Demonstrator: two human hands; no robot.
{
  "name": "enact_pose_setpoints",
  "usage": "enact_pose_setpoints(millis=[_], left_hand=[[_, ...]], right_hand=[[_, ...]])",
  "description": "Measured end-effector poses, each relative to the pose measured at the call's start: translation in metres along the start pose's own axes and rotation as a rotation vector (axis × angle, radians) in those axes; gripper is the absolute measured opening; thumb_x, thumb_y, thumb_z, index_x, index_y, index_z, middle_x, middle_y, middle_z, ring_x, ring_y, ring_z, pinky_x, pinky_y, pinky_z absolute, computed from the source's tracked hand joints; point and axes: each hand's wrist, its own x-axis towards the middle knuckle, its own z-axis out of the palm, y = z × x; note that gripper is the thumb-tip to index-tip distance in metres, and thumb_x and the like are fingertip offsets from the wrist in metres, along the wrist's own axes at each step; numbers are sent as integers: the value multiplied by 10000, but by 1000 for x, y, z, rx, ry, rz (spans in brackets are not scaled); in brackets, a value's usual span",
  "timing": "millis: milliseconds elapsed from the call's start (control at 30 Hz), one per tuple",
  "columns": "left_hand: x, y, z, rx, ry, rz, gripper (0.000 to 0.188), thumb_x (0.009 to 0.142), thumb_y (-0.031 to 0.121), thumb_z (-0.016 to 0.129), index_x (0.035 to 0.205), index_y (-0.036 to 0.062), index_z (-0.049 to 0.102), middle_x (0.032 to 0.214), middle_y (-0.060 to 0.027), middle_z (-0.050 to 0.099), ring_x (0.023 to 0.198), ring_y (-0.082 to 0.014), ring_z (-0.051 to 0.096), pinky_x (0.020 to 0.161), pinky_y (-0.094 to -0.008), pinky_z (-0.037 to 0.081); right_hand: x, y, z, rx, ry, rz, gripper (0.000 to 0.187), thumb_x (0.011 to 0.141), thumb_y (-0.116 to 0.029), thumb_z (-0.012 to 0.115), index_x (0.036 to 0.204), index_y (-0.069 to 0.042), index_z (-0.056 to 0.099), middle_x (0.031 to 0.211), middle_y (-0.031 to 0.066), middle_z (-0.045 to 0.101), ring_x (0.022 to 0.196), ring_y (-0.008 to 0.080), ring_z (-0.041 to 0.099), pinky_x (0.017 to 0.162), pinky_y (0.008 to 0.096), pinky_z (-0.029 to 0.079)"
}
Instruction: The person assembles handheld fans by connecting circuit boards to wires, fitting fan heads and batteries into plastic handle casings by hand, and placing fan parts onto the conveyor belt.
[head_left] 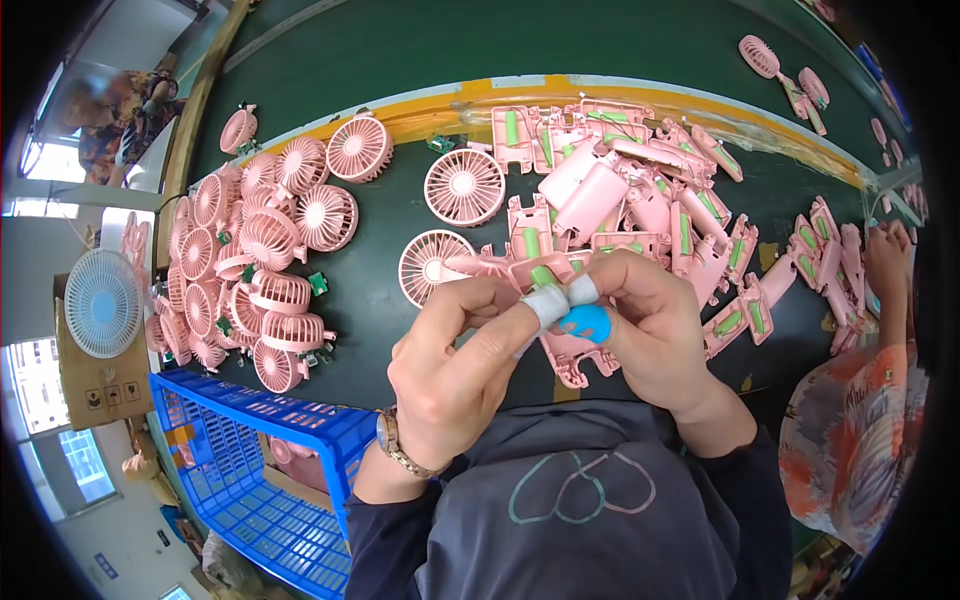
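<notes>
In front of my chest both hands meet, fingers pinched together, at a pink handheld fan (428, 262) whose head points left. Its opened handle runs under my fingertips, and a green battery (541, 274) shows there. White wrapping covers fingertips of my left hand (450, 350), and a watch is on that wrist. On my right hand (655, 325) one fingertip is wrapped in white and the thumb wears a blue finger cover (587, 323). The fingers hide the exact spot they work on. Just beyond lies another round pink fan head (464, 187).
Many pink fan heads (270, 238) with small green circuit boards pile up at left. Pink handle shells (640, 195) with green batteries heap at right. A blue crate (270, 440) stands lower left. Yellow tape (400, 118) edges a green belt. Other people sit left and right.
</notes>
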Motion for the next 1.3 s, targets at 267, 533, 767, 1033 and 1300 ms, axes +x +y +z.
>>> enact_pose_setpoints(millis=[267,533,767,1033,1300], left_hand=[[-2,-8,-4,153,-148,187,317,618,22,699,929,78,675,928,-137,556,702,-209,607,530,-282,506],[-9,-6,-5,224,-150,340,369,578,45,721,929,138,651,944,-118,560,756,-243,609,550,-294,516],[-10,-2,-8,-547,-32,-488,289,797,-37,682,1073,-47,597,900,-123,687,788,-170,682,702,-275,548],[-1,7,-9,-755,-32,-539,202,842,-62,619,1043,-75,600,1049,-136,634,901,-160,650,780,-251,537],[5,2,-17,-492,-112,-445,171,827,-64,618,997,-65,605,950,-121,652,875,-152,653,734,-241,542]], right_hand=[[2,3,-4,89,-44,34,149,845,0,627,991,11,597,998,70,594,876,102,577,744,241,480],[1,-8,-11,-443,-164,-134,124,809,-20,647,931,-25,623,1051,71,596,1040,201,509,877,332,409],[-10,-15,6,5,7,50,121,832,7,618,943,24,574,903,119,607,731,126,606,580,243,481],[12,-29,-2,-954,-6,-712,256,662,54,674,889,8,566,816,141,591,757,297,606,613,361,490],[16,-32,-2,-1082,-34,-817,277,609,11,676,868,23,578,805,141,590,731,311,604,607,377,495]])
